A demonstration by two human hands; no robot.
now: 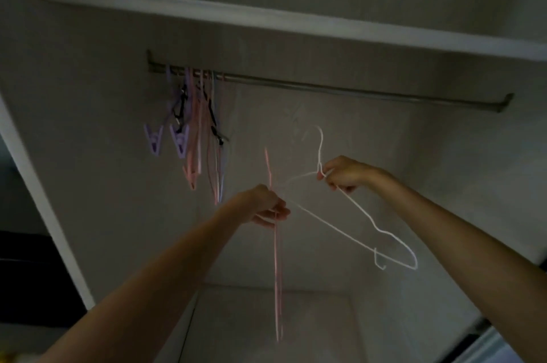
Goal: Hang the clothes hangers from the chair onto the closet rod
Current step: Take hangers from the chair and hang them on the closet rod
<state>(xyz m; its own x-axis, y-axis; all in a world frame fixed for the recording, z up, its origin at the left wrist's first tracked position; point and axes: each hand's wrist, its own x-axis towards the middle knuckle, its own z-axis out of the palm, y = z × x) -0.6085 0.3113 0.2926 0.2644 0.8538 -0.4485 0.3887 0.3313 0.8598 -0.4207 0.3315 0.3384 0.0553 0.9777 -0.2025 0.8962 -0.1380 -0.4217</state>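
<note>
R hand [344, 173] pinches the white wire hanger [359, 210] at the neck, just under its hook; grip tight on the twist. L hand [268, 205] holds a pink hanger [276, 268] seen edge-on, hanging straight down, and its fingers touch the white one's near corner too. Both hangers are below the closet rod [340, 87], not on it yet. A bunch of pink and purple hangers [196, 125] w/ clips sits at the rod's L end; the rest of the rod is bare.

Step in hand, I'd say: hook the white one. To do it well: free its corner from the L hand first so the 2 don't tangle, turn the hook to face the rod, lift above the bar, drop over the bare stretch just R of the bunch, then let go. Wire is springy, so expect swing. Dim light; the hook is faint.
</note>
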